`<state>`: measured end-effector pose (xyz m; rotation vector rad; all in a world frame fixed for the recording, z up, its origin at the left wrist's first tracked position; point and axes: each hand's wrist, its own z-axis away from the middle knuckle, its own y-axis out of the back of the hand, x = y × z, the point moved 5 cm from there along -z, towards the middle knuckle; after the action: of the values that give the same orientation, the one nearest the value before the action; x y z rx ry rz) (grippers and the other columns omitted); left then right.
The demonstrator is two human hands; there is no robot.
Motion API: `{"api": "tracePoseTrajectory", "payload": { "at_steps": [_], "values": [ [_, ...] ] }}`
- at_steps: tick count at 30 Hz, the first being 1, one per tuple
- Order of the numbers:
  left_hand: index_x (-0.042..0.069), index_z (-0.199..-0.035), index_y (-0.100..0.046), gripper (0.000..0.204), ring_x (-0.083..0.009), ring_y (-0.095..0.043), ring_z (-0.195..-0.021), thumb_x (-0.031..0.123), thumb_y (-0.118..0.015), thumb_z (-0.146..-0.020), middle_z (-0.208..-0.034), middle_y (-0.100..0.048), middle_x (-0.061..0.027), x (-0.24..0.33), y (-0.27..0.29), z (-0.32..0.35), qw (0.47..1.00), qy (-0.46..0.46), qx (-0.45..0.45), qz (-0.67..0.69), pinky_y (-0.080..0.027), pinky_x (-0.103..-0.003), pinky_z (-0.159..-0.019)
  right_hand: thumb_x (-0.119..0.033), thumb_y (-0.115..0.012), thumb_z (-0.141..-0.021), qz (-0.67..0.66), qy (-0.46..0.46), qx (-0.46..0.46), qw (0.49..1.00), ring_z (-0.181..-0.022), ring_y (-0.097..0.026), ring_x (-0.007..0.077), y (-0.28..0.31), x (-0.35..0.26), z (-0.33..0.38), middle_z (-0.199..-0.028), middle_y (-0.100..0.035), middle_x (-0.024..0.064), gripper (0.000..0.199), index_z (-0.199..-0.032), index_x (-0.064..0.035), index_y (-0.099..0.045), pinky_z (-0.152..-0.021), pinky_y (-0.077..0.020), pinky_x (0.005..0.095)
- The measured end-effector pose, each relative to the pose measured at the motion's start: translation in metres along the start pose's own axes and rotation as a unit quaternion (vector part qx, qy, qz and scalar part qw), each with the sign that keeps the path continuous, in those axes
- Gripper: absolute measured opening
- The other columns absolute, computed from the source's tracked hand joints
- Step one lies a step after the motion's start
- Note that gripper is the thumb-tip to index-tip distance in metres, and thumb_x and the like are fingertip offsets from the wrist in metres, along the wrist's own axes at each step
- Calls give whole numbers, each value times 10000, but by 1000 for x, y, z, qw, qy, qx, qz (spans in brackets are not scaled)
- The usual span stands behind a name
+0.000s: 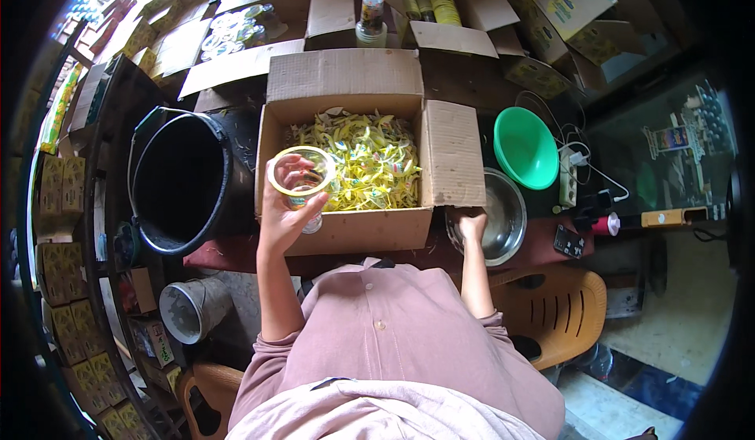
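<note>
My left hand [287,204] is wrapped round a clear plastic cup [302,174] with a yellow rim, its mouth facing up. The cup is above the near left part of an open cardboard box [346,228]. Yellow and clear plastic strips [370,161], crumpled together, fill the box. To the right, my right hand [472,224] is at the left side of a shiny metal bowl [515,216], fingers curled. The box's right flap [456,153] covers part of that bowl, and my fingertips and anything in them are hidden.
A black bucket [181,180] stands left of the box, and a green bowl [527,149] behind the metal one. Stacked cups [372,19] and more open cartons [464,35] line the back. A power strip [568,176] and phone [569,241] lie at right.
</note>
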<state>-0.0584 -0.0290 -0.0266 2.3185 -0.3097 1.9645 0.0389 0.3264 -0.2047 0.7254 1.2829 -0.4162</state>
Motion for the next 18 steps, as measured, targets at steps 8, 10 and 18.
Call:
{"api": "tracePoseTrajectory", "payload": {
  "at_steps": [8,10,18],
  "values": [
    [69,-1142,-398,538,-155,-504,-961,18,-683,-689,-1041,-498,-84,-1,-5,-25,998,-4,5,61,-435,-277,-816,-46,-594,-644,153,-9,50,987,-742,-610,215,56,16,5,-798,-643,132,370,-1009,12,-586,-680,-468,315],
    [69,-1149,-413,517,-165,-500,-998,24,-675,-705,-1055,-506,-83,2,-4,-33,995,15,35,89,-431,-282,-827,-78,-631,-643,287,42,0,957,-855,-587,269,81,16,8,-923,-605,154,531,-1156,-42,-501,-757,-450,360],
    [56,-1186,-405,464,-159,-517,-980,75,-617,-773,-1116,-500,-92,-7,26,-51,970,16,94,225,-466,-309,-804,-104,-713,-640,344,312,74,883,-998,-512,295,30,-175,11,-1113,-507,132,560,-1150,-40,-492,-875,-407,386]
  ]
}}
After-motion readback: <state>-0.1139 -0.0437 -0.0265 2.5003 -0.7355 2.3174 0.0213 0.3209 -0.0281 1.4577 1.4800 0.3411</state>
